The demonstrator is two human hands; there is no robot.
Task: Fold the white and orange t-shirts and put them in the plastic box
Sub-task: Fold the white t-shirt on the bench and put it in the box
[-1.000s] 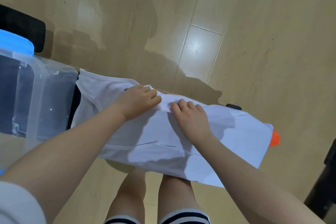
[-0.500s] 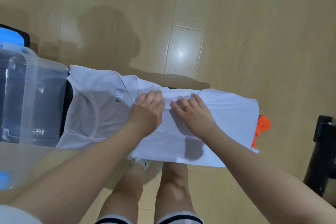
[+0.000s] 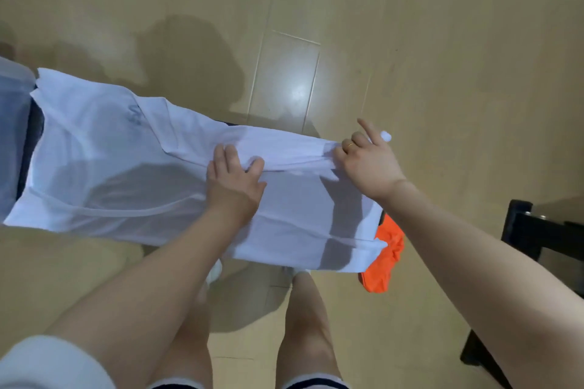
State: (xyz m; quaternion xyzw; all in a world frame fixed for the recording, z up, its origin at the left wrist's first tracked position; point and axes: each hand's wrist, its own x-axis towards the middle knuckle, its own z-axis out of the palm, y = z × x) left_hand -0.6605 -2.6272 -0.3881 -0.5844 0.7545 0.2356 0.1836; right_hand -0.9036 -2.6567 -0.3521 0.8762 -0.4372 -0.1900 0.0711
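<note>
Since half a second ago the right hand [image 3: 368, 164] has slid away from the left hand [image 3: 235, 181] toward the right end of the white t-shirt [image 3: 132, 167]. Both hands pinch the folded far edge. Its long axis runs left to right, with the plastic box [image 3: 14, 110] touching its left end, nearer the left hand. Peeking from under its right end is the orange t-shirt [image 3: 384, 259].

White t-shirt [image 3: 110, 167], orange t-shirt [image 3: 384, 265]
</note>
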